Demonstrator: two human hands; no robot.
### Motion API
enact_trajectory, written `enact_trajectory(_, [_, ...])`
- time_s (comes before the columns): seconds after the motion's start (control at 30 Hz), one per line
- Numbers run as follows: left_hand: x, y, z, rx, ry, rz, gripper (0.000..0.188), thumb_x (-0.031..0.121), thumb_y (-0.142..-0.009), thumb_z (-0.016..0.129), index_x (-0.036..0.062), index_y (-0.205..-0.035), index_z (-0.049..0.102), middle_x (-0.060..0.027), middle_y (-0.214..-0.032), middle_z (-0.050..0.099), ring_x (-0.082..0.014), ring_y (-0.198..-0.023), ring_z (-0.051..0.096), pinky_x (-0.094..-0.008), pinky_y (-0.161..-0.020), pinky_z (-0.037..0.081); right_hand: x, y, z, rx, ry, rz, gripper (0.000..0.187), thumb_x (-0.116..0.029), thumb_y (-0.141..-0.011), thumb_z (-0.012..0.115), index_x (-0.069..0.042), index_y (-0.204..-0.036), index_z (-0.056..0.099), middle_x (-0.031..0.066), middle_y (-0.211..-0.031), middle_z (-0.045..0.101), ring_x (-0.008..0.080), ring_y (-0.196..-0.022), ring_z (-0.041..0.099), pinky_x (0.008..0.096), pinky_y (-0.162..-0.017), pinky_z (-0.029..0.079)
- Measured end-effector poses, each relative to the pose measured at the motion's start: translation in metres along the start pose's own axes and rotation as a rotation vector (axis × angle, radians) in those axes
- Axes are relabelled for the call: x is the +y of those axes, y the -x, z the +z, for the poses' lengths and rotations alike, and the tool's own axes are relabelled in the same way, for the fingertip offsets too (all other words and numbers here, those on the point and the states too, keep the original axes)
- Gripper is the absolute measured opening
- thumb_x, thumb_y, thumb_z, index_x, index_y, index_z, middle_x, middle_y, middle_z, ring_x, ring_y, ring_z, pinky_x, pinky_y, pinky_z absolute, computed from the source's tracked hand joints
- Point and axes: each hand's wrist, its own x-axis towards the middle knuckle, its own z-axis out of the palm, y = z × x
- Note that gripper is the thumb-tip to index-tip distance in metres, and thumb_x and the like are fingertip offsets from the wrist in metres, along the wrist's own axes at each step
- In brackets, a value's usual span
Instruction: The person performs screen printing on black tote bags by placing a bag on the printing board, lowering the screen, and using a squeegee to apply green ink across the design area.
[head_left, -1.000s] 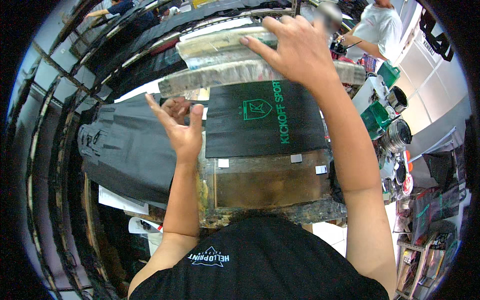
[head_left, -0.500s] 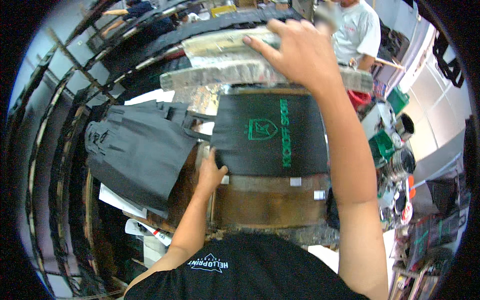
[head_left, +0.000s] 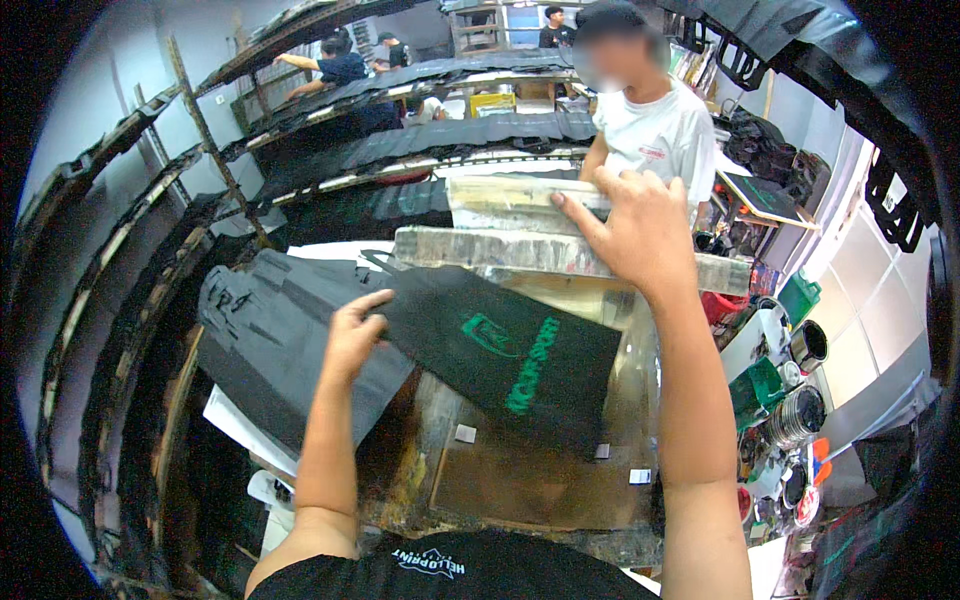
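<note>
A black fabric tote bag (head_left: 450, 340) with a green print of a shield and lettering is tilted, partly lifted off the brown printing board (head_left: 530, 485). My left hand (head_left: 358, 325) pinches its left edge near the handle. Beyond the board, a raised screen-printing frame (head_left: 480, 248) with a pale, ink-stained edge stands above it. My right hand (head_left: 645, 225) is hooked over this frame, with its fingertips partly hidden. To the left lies a pile of plain dark bags (head_left: 290, 320), overlapped by the printed bag's left end.
Racks (head_left: 190, 150) of long rails carrying dark fabric run along the left and back. A person in a white shirt (head_left: 655, 130) stands beyond the frame. Cans (head_left: 800, 415) and a green container (head_left: 755, 390) crowd the right side. Small white tabs (head_left: 640, 476) sit on the board.
The printed bag has been pulled left and turned, baring the board's right part. My left hand has moved left with it. The view has tilted up; my right hand stays on the frame.
</note>
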Motion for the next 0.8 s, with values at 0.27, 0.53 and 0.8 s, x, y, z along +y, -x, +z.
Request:
enact_trajectory(0.27, [-0.036,-0.053,-0.198,0.202,0.059,0.011,0.055,0.003,-0.087,0.057,0.0047,-0.141,0.068,0.0055,-0.083,0.065,-0.0021,-0.059,0.046,-0.0200,-0.054,0.036,-0.006,0.006,0.001,0.011,0.019,-0.006,0.057,-0.061,-0.096,0.066,-0.006,-0.097,0.076,0.0179,-0.089,0.072,0.0356,-0.092,0.068,0.0480,-0.087,0.045])
enact_trajectory(0.53, [-0.124,-0.097,-0.364,0.606,-0.514,-0.120,0.072,0.003,-0.086,0.064,0.0044,-0.156,0.052,-0.0184,-0.117,0.067,-0.0226,-0.092,0.063,-0.0341,-0.084,0.051,-0.013,0.004,0.006,0.037,0.009,-0.021,0.059,-0.065,-0.095,0.063,-0.007,-0.093,0.076,0.0171,-0.087,0.073,0.0351,-0.091,0.070,0.0507,-0.089,0.043])
enact_trajectory(0.8, [-0.055,0.017,-0.116,0.505,-0.683,0.466,0.046,0.027,-0.100,0.073,0.0022,-0.138,0.065,-0.0246,-0.151,0.056,-0.0420,-0.144,0.048,-0.0492,-0.121,0.036,-0.011,0.010,-0.009,-0.077,0.076,0.032,0.057,-0.060,-0.096,0.066,-0.004,-0.100,0.074,0.0185,-0.090,0.070,0.0355,-0.093,0.066,0.0480,-0.089,0.042])
